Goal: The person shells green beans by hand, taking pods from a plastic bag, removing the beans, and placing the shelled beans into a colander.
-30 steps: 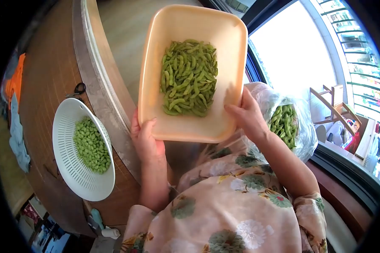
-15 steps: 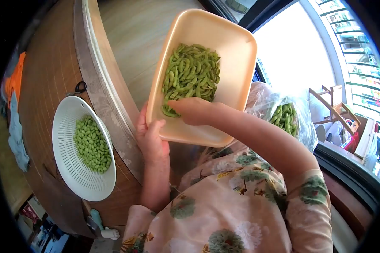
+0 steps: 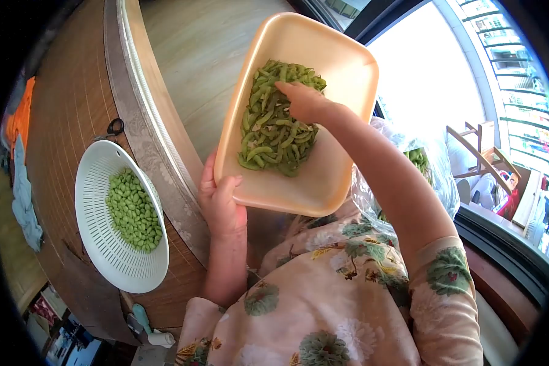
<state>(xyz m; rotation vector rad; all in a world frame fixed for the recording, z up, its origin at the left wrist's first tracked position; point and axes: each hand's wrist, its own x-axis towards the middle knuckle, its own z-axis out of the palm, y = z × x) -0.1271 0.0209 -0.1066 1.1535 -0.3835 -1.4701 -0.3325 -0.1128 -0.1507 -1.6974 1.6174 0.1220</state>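
My left hand (image 3: 221, 201) grips the lower left rim of a peach-coloured plastic basin (image 3: 341, 55), thumb on the inside and fingers underneath. Green soybean pods (image 3: 280, 137) lie heaped in the basin, which tilts towards me. Over the upper part of the heap is my right hand (image 3: 305, 102), its index finger stretched out and touching the pods; the other fingers are partly hidden, and I see nothing held in it. To the left, a white slotted colander (image 3: 97, 210) holds shelled green beans (image 3: 133, 213).
The colander stands on a brown table (image 3: 61, 122) beside black-handled scissors (image 3: 115, 127). A clear plastic bag (image 3: 442, 177) with more pods sits right of my lap. A window frame (image 3: 500, 241) and a wooden stool (image 3: 485, 152) are further right.
My right hand has moved up and away from me across the pods, from the near edge to the far part. The heap is spread nearer the basin's lower end, and the basin has shifted slightly right.
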